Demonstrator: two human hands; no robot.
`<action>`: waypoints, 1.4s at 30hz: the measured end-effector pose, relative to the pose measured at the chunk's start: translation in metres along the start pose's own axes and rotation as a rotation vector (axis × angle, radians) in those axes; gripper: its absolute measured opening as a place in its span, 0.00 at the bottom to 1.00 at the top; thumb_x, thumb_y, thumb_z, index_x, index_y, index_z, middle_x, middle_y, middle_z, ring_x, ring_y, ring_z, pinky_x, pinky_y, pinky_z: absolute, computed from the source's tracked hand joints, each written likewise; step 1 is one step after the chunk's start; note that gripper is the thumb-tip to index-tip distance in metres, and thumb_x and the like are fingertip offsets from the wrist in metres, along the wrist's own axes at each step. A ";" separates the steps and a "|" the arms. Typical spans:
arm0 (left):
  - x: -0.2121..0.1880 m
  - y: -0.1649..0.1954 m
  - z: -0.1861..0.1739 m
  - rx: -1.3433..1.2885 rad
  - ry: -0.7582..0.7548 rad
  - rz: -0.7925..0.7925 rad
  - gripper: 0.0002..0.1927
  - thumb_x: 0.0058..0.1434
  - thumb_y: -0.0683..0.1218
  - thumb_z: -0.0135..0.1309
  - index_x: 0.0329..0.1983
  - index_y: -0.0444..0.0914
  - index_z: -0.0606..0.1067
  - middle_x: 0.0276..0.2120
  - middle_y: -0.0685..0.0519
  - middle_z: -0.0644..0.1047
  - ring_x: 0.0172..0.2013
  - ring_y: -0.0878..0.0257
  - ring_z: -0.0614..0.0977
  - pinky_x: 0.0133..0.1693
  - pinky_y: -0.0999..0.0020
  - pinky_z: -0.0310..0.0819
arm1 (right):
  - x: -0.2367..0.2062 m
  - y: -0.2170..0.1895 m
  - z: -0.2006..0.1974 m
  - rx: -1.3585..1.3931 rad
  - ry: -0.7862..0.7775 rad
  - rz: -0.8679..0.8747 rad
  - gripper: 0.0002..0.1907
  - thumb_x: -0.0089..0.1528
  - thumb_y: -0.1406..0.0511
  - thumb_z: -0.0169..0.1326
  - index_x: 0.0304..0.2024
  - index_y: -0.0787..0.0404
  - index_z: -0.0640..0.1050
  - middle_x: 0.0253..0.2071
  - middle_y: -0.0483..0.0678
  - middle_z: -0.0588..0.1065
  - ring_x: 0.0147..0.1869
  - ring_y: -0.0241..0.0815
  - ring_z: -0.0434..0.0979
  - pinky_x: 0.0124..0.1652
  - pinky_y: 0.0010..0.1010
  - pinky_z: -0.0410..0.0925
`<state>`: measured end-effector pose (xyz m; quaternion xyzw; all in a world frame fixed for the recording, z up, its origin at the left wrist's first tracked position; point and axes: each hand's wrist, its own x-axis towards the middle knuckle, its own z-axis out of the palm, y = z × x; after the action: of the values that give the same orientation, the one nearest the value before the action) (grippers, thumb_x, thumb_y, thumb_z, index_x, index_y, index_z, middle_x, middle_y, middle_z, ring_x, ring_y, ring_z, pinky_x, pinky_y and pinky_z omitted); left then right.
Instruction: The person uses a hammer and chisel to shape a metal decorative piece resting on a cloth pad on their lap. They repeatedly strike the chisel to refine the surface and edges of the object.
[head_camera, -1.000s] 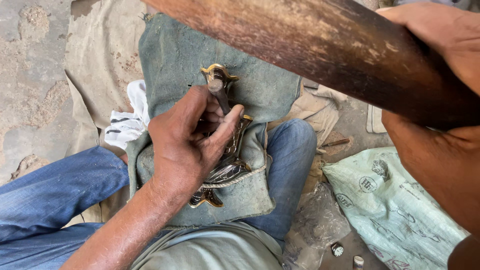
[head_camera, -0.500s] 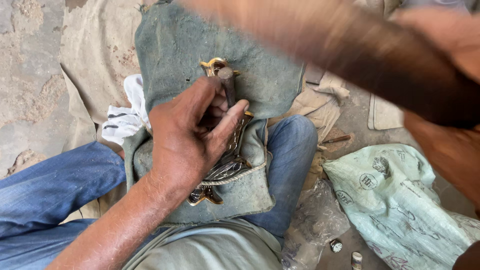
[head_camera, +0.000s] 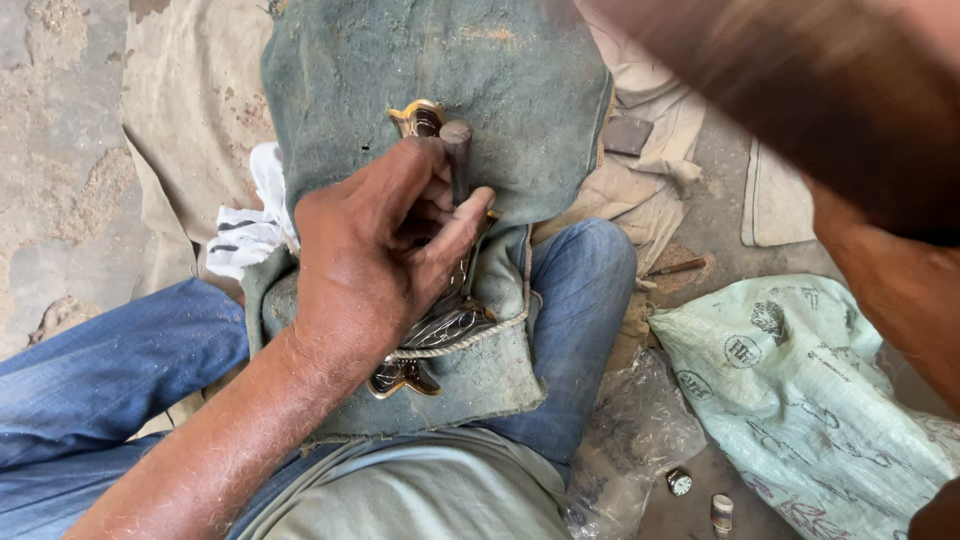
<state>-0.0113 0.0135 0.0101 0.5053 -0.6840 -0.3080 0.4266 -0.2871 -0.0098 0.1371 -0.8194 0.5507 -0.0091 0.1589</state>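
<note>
Left hand (head_camera: 375, 270) pinches a short metal punch (head_camera: 458, 160) upright on an ornate metal piece (head_camera: 430, 320).
Piece lies under the left hand's palm, on green cloth (head_camera: 440, 70) over the lap. Right hand: only a blurred forearm (head_camera: 880, 260) at frame right; grip cannot be told.

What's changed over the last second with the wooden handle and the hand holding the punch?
The wooden handle, sharp a second ago, is now motion-blurred and sits higher toward the upper right, so the right arm is swinging it. The left hand kept its grip on the metal punch upright on the ornate metal piece. The green cloth pad stayed on the lap.
</note>
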 end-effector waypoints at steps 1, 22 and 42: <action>0.000 0.001 0.000 0.009 -0.009 0.016 0.13 0.66 0.41 0.67 0.42 0.33 0.72 0.31 0.51 0.76 0.31 0.69 0.80 0.34 0.75 0.78 | -0.003 0.002 0.000 -0.020 -0.002 0.015 0.24 0.62 0.77 0.52 0.61 0.61 0.78 0.35 0.53 0.80 0.34 0.39 0.78 0.32 0.32 0.68; -0.008 0.008 -0.024 -0.044 0.111 0.151 0.11 0.69 0.38 0.65 0.48 0.32 0.74 0.38 0.50 0.80 0.35 0.69 0.82 0.34 0.74 0.81 | -0.055 0.020 0.088 0.292 0.485 0.180 0.26 0.59 0.68 0.64 0.60 0.65 0.76 0.38 0.47 0.77 0.36 0.39 0.78 0.36 0.31 0.73; -0.091 -0.018 -0.013 -0.159 -0.181 0.426 0.13 0.58 0.39 0.65 0.44 0.33 0.76 0.30 0.48 0.78 0.27 0.58 0.81 0.26 0.64 0.77 | 0.057 0.030 0.154 1.359 0.476 0.249 0.25 0.64 0.69 0.59 0.64 0.65 0.70 0.65 0.56 0.74 0.72 0.46 0.71 0.69 0.37 0.62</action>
<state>0.0196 0.0954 -0.0238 0.2848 -0.7842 -0.3080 0.4572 -0.2625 -0.0330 -0.0266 -0.4470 0.5323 -0.5086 0.5081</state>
